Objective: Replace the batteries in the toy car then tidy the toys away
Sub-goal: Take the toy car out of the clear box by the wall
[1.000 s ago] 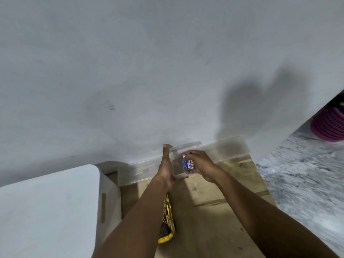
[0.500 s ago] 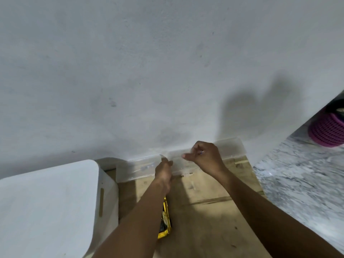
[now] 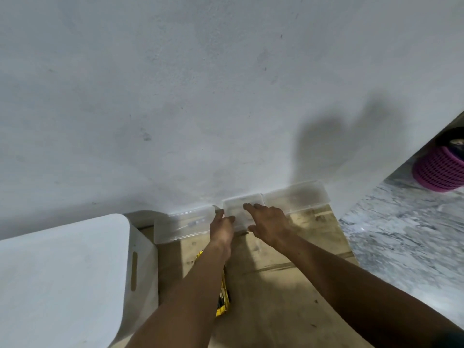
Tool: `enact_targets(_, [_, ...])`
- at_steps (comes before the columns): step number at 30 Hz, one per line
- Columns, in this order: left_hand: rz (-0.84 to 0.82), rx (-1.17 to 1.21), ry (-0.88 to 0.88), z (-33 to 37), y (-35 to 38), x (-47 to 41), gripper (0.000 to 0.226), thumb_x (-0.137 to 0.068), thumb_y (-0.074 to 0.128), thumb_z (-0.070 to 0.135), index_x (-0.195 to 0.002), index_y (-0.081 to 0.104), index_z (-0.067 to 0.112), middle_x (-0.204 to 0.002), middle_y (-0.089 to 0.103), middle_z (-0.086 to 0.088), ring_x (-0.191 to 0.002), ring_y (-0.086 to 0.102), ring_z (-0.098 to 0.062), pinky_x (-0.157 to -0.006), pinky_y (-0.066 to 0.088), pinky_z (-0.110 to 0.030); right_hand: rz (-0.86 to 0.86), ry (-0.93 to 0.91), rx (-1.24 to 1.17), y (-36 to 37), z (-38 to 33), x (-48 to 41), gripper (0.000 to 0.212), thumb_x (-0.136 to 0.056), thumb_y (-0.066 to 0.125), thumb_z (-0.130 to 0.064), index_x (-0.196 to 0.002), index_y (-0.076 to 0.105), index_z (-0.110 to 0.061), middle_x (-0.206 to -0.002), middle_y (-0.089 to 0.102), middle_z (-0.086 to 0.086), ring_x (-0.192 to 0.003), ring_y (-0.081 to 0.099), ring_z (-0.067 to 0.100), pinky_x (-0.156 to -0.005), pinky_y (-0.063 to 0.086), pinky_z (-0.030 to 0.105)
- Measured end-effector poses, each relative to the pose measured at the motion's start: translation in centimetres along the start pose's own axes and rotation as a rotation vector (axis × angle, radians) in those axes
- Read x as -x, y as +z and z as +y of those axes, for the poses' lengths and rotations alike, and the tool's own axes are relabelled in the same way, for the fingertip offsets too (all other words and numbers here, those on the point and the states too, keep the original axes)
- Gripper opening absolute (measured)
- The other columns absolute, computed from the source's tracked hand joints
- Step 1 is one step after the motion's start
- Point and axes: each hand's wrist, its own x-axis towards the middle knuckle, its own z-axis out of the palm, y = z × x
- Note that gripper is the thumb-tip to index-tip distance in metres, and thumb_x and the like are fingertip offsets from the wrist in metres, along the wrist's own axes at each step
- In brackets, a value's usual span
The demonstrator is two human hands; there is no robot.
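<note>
A small clear plastic box (image 3: 244,205) stands on the wooden surface against the wall, between two parts of a long clear container (image 3: 183,224). My left hand (image 3: 222,228) pinches the box's left corner with thumb and forefinger. Spread flat, my right hand (image 3: 270,222) hovers over the box's front right with nothing in it. The yellow toy car (image 3: 223,298) lies on the wood, mostly hidden under my left forearm. No batteries are visible.
A white box with a slot handle (image 3: 62,272) stands at the left. The wooden surface (image 3: 288,285) ends at the right above a marbled floor (image 3: 401,247). A purple basket (image 3: 439,169) sits at the far right. A white wall rises directly behind.
One second ago my right hand held small batteries by the lifted clear box. The box now stands at the wall, my right hand has spread apart, and the batteries are out of sight.
</note>
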Motion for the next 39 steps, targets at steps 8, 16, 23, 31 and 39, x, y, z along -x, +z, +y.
enact_targets(8, [0.032, -0.111, 0.123, 0.5, -0.1, 0.5, 0.059, -0.099, 0.055, 0.013, -0.154, 0.04, 0.027, -0.152, 0.048, -0.005, -0.133, 0.051, -0.032, -0.111, 0.045, -0.044, 0.327, -0.132, -0.101, 4.6, -0.5, 4.0, 0.016, -0.082, 0.075, -0.03, -0.096, 0.071, -0.024, -0.086, 0.07, -0.006, -0.061, 0.069, 0.015, -0.049, 0.051, 0.025])
enact_targets(16, [0.03, -0.195, 0.183, 0.2, -0.1, 0.7, 0.066, -0.096, 0.058, 0.014, -0.157, 0.034, 0.026, -0.158, 0.041, -0.004, -0.138, 0.047, -0.03, -0.114, 0.042, -0.044, 0.188, -0.195, 0.139, 7.2, -0.2, 5.2, 0.024, -0.094, 0.059, -0.038, -0.109, 0.067, -0.021, -0.101, 0.066, 0.002, -0.093, 0.063, 0.024, -0.07, 0.053, 0.042])
enact_targets(23, [-0.008, -0.408, 0.281, -0.2, -0.3, 1.0, 0.068, -0.099, 0.055, 0.022, -0.16, 0.025, 0.029, -0.163, 0.034, -0.004, -0.147, 0.038, -0.029, -0.119, 0.035, -0.041, 0.083, -0.149, 0.11, 7.8, 0.4, 5.9, 0.042, -0.101, 0.033, -0.049, -0.131, 0.051, -0.024, -0.139, 0.05, 0.003, -0.121, 0.05, 0.029, -0.096, 0.04, 0.051])
enact_targets(31, [-0.033, -0.539, 0.311, -0.1, -0.2, 1.1, 0.07, -0.1, 0.056, 0.023, -0.161, 0.022, 0.028, -0.162, 0.036, -0.009, -0.146, 0.039, -0.03, -0.114, 0.035, -0.034, 0.056, -0.148, 0.077, 7.7, 0.4, 6.0, 0.042, -0.102, 0.032, -0.049, -0.131, 0.05, -0.025, -0.139, 0.051, 0.003, -0.124, 0.05, 0.028, -0.098, 0.039, 0.049])
enact_targets(39, [-0.042, -0.549, 0.37, 2.8, -4.3, 2.8, 0.039, -0.096, 0.062, 0.021, -0.134, 0.062, 0.02, -0.135, 0.065, -0.008, -0.12, 0.063, -0.025, -0.098, 0.052, -0.033, 0.274, -0.238, -0.039, 6.1, -0.3, 5.9, 0.032, -0.09, 0.054, -0.042, -0.115, 0.066, -0.026, -0.121, 0.064, -0.004, -0.112, 0.06, 0.019, -0.09, 0.048, 0.039])
